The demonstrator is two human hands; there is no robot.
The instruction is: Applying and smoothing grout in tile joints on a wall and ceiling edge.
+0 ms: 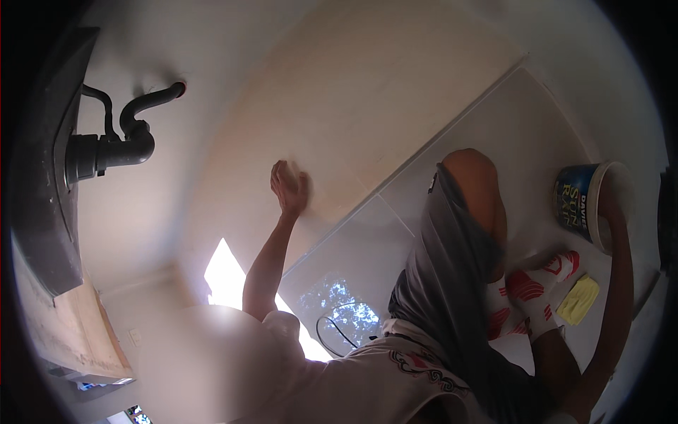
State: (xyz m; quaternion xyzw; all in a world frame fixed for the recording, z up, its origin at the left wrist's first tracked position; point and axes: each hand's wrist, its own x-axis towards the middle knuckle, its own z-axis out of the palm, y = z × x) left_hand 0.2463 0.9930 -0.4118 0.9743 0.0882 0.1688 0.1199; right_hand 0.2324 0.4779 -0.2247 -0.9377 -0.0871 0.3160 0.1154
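Observation:
My left hand [288, 189] is raised against a beige wall [367, 92]. Its fingers are smeared by motion, so whether they hold anything cannot be made out. On the right, my right hand [611, 205] reaches into a tilted white-rimmed paint bucket [575, 201] with a blue label. The bucket's rim hides its fingers. Below the bucket, a folded yellow cloth [578, 300] lies on the floor beside my feet in red and white socks [526, 286]. My bent knee [472, 173], above grey shorts, rises between the two arms.
A dark sink underside [53, 177] with a black drain pipe [131, 145] juts out at the left. Grey floor tiles [339, 247] meet the wall along a slanting edge. A thin black cable [332, 326] loops near my waist, by a bright patch of light.

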